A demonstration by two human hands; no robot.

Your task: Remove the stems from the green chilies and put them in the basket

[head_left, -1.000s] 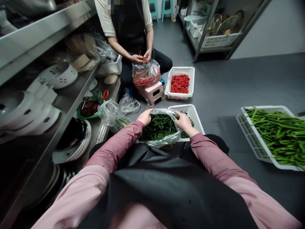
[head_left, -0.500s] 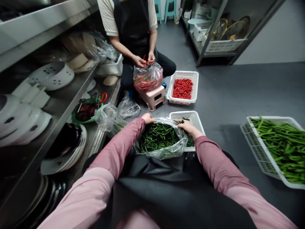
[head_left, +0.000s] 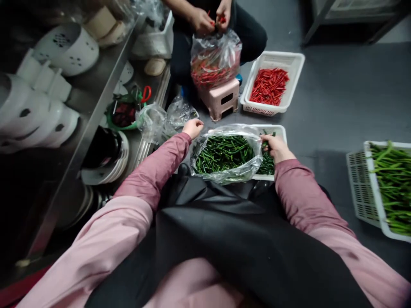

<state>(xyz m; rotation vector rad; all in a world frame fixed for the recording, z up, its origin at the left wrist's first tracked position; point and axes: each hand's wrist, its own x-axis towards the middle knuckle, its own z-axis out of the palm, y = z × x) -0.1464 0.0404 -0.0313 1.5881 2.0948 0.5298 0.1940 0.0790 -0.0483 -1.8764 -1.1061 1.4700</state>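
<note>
A clear plastic bag [head_left: 224,174] full of green chilies [head_left: 224,152] stands open in front of my apron. My left hand [head_left: 193,128] is closed in a pinch off the bag's left rim; what it holds, if anything, is too small to make out. On the right, my right hand [head_left: 276,146] is closed around several green chilies beside the bag's right rim, above a white basket [head_left: 280,130]. More green chilies [head_left: 266,164] lie in that basket, partly hidden by the bag.
Across from me, a person's hands [head_left: 203,21] handle red chilies above a bag [head_left: 215,60] on a pink stool [head_left: 221,97]. A basket of red chilies [head_left: 269,87] is beside it. Shelves [head_left: 96,112] with dishes line the left; a basket of long green peppers [head_left: 393,184] stands right.
My left hand has come away from the bag's rim and moved left. My right hand is now beyond the bag's right edge, over the basket. The view has tilted downward.
</note>
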